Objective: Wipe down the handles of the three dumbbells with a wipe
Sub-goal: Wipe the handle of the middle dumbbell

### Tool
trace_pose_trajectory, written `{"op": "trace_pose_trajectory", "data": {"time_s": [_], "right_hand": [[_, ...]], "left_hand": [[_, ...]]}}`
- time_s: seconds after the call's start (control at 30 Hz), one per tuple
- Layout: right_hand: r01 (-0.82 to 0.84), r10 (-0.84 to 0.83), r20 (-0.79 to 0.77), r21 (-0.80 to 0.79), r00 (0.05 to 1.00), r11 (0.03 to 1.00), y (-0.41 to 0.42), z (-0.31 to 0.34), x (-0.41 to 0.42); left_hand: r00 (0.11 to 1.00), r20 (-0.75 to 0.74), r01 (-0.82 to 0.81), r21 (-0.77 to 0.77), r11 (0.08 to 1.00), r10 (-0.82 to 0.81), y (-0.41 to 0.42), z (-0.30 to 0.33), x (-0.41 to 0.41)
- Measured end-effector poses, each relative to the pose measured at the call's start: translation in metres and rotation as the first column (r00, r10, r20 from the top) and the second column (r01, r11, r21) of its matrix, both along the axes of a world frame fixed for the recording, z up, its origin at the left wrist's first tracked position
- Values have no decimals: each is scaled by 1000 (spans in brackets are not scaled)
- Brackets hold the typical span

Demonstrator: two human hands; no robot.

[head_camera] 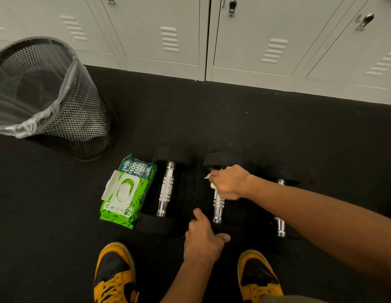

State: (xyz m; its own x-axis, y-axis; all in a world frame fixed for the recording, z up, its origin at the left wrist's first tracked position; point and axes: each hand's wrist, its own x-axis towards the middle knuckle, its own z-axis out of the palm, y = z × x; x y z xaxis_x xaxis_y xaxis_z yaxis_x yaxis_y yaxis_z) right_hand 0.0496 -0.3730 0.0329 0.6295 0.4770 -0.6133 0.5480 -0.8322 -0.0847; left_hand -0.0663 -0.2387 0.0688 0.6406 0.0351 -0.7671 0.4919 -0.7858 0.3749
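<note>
Two yellow-and-black sneakers (115,274) are planted on the black rubber floor (212,119) as a person crouches over three dumbbells laid side by side. The left hand (204,239) rests on the near head of the middle dumbbell (218,206), fingers curled over it and thumb out, bracing the weight. Just beyond, the right hand (228,182) grips a white wipe (209,178) wrapped round the upper part of that chrome handle, close under the far head. The left dumbbell (166,189) lies beside a green pack of wipes (126,191), its lid flipped open; the right dumbbell (281,226) is largely hidden behind the forearm. To clean well, the wipe likely needs to twist around the bar and travel its full length, grooves included, while the bracing hand stops any roll. Farther off stand a lined mesh bin (58,101) and grey lockers (244,40).
</note>
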Motion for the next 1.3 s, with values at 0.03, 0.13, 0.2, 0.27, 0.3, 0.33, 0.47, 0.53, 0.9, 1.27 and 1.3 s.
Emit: {"op": "trace_pose_trajectory", "data": {"time_s": [0.03,0.13,0.2,0.27,0.3,0.33,0.47,0.53,0.9,1.27,1.3], "right_hand": [[17,-17,14,-2,1000,1000,-1,2,1],[35,-34,32,-7,999,999,-1,2,-3],[72,-72,52,13,996,997,-1,1,-8],[123,-126,70,46,990,991,-5,1,-15],[157,-162,76,67,984,985,-7,0,-19],[197,-204,76,87,976,976,-10,0,-24],[390,-405,63,168,912,905,-15,-7,-54],[474,-496,67,207,866,856,-16,-13,-70],[913,-862,-468,407,192,-18,-14,-42,-82],[703,-296,-867,-83,-400,-706,-16,-60,-32],[696,-274,-870,-104,-410,-711,-15,-59,-33]], "left_hand": [[1000,-2,-1,-1,1000,1,0,0,0],[1000,-12,-5,-3,1000,5,0,1,1],[1000,-12,-11,-8,1000,11,1,1,2],[1000,-10,-10,-7,1000,10,1,2,2],[1000,-10,-6,-6,1000,6,1,1,1],[1000,-8,-2,-5,1000,2,1,1,1],[1000,-6,-3,-8,1000,3,1,1,1],[1000,-6,-6,-10,1000,6,2,2,1],[1000,1,-3,10,1000,3,1,-2,0],[1000,1,2,3,1000,-2,1,-3,0],[1000,0,5,4,1000,-5,1,-3,0]]}}
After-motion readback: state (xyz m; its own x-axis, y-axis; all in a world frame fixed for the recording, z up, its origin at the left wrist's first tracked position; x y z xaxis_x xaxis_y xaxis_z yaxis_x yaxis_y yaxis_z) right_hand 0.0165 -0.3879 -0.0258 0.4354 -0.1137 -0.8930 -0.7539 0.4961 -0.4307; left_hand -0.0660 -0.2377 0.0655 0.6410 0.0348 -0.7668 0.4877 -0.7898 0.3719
